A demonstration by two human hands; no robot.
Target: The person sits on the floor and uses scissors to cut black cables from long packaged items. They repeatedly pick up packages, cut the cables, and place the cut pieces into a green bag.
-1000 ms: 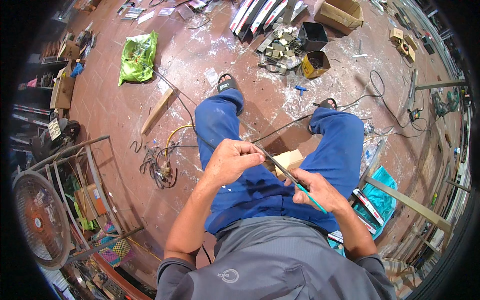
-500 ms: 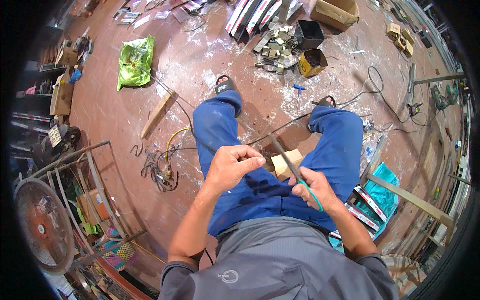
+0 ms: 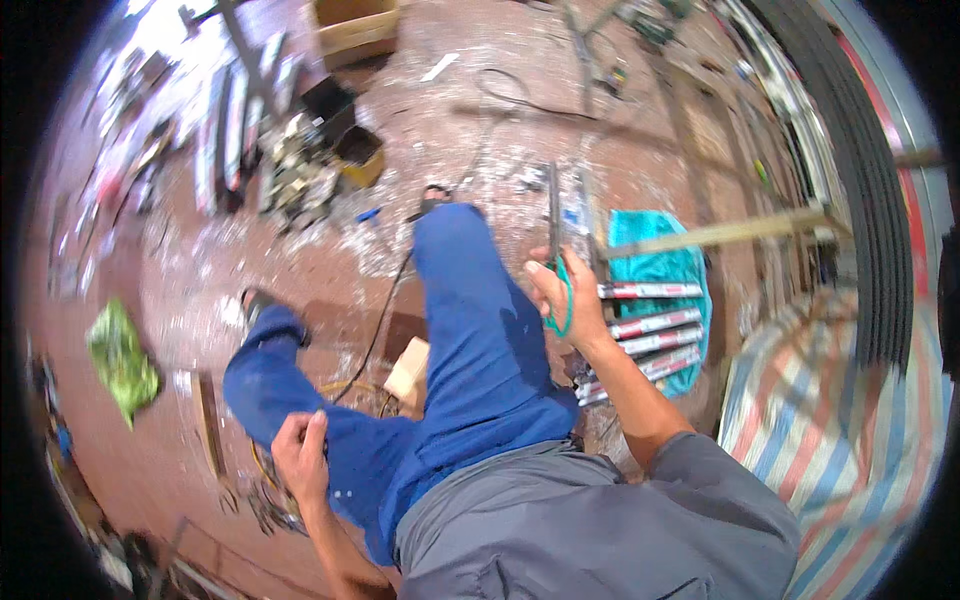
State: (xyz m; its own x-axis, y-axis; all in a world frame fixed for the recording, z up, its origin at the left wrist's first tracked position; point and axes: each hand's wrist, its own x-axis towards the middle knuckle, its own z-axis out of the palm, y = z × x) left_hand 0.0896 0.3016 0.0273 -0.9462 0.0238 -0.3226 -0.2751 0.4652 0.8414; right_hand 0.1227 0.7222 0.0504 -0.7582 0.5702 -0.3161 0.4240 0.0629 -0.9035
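Right hand (image 3: pixel 588 312) gripped teal-handled tool (image 3: pixel 556 240), two o'clock | left hand (image 3: pixel 300 452), eight o'clock: fingers curled, contents unclear | risk: a careless rightward swing could have knocked strips (image 3: pixel 655 323), three o'clock

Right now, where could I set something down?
Bare reddish floor shows this side of the crumpled green plastic bag, left of the brown wooden strip. Another patch separates the bag from the left foot's dark sandal. It's crowded at the heap of beige blocks and beside the right hand, where red-and-white strips lie on turquoise sheeting.
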